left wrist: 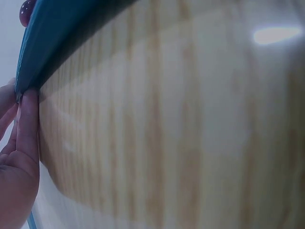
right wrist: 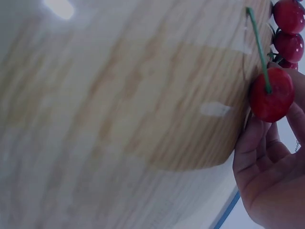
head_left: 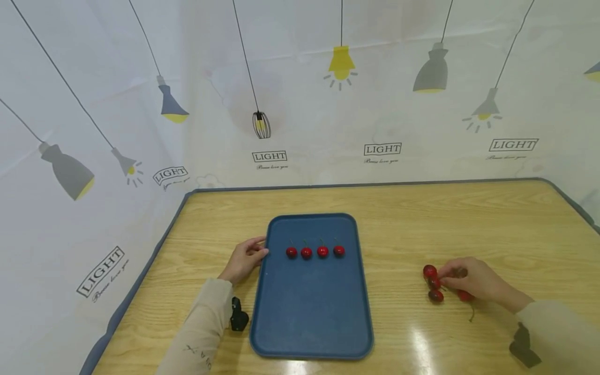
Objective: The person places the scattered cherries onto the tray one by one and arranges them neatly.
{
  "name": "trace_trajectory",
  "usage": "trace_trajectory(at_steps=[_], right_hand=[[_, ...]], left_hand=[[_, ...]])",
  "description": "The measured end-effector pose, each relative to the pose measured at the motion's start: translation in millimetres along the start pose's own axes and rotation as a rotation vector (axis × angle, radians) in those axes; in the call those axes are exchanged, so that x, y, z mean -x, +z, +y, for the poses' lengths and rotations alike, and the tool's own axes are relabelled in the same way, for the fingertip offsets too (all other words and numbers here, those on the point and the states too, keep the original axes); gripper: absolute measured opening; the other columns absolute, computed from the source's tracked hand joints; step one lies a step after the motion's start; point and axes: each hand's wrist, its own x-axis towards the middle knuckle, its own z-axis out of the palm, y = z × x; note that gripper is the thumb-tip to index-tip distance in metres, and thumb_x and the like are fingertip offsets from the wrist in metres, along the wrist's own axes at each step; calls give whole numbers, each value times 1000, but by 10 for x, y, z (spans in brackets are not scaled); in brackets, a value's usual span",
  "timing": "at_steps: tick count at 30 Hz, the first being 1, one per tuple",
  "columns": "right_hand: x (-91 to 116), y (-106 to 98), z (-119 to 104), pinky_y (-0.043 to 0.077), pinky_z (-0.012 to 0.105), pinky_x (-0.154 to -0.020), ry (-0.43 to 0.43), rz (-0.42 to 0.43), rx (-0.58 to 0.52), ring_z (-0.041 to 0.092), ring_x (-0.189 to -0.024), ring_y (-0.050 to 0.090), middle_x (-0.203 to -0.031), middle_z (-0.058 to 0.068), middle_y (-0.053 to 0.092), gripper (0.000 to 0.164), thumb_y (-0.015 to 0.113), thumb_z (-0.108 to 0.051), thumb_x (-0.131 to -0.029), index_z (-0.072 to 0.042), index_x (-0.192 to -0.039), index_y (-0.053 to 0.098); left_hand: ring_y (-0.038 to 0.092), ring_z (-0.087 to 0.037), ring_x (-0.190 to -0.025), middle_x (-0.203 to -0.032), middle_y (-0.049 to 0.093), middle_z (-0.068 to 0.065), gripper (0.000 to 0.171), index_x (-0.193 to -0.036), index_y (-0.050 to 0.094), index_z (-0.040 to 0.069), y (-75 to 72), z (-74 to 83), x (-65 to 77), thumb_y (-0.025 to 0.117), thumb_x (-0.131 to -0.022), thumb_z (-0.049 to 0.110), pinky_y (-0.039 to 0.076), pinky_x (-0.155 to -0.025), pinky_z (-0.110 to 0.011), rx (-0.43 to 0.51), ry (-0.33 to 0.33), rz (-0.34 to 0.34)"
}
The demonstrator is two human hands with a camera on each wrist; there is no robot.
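Observation:
My left hand (head_left: pixel 246 259) touches the left rim of a blue tray (head_left: pixel 311 312) with its fingertips; the left wrist view shows the fingers (left wrist: pixel 28 124) against that edge. On the tray, several red cherries with upright stems stand in a row, one being the leftmost cherry (head_left: pixel 291 252). Right of the tray, my right hand (head_left: pixel 475 279) has thumb and forefinger at a small group of cherries (head_left: pixel 436 296). Whether they pinch one is hidden. Another cherry (right wrist: pixel 271 95), with a green stem, lies beneath that hand, close to the wrist camera.
The wooden table (head_left: pixel 398 224) has a dark blue border along its edge. Behind it hangs a pale curtain (head_left: pixel 309 114) printed with lamps. Small black devices sit at both wrists, the left device (head_left: pixel 239 315) close to the tray's side.

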Motion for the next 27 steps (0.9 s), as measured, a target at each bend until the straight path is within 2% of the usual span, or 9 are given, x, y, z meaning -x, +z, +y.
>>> trace_trajectory(at_steps=[9,13,17,23,27], right_hand=[[-23,9,30,44,22,-61,-72,-13,36,0,-72,49,-79,-6,60,3,66,-13,-79,-12,-81,64],[-37,7,51,46,23,-66,-118,-6,62,0,-75,49,-79,-6,57,5,66,-10,-78,-13,-79,62],[-49,-1,43,46,26,-71,-108,3,68,2,-79,49,-82,-6,54,7,66,-10,-77,-14,-79,61],[-65,-26,25,45,22,-65,-112,-42,-6,0,-75,49,-82,-5,57,2,63,-10,-82,-11,-81,62],[-67,-36,26,45,20,-62,-122,-47,-29,-1,-73,49,-80,-5,59,4,60,-10,-84,-11,-81,62]], left_hand=[[55,-16,-79,-99,55,-15,43,-128,45,2,2,10,11,55,-87,7,51,-69,-30,-5,6,3],[54,-16,-79,-99,55,-15,42,-128,45,2,1,15,9,55,-87,7,51,-70,-30,1,7,2],[54,-16,-78,-98,55,-15,42,-128,46,2,-8,4,3,55,-87,7,51,-69,-29,1,5,8],[54,-16,-79,-99,55,-14,42,-128,46,3,-9,12,-1,55,-88,8,51,-69,-29,-6,-10,8],[54,-17,-80,-100,55,-15,43,-129,45,3,-4,16,3,55,-88,8,51,-70,-29,-15,-10,3]])
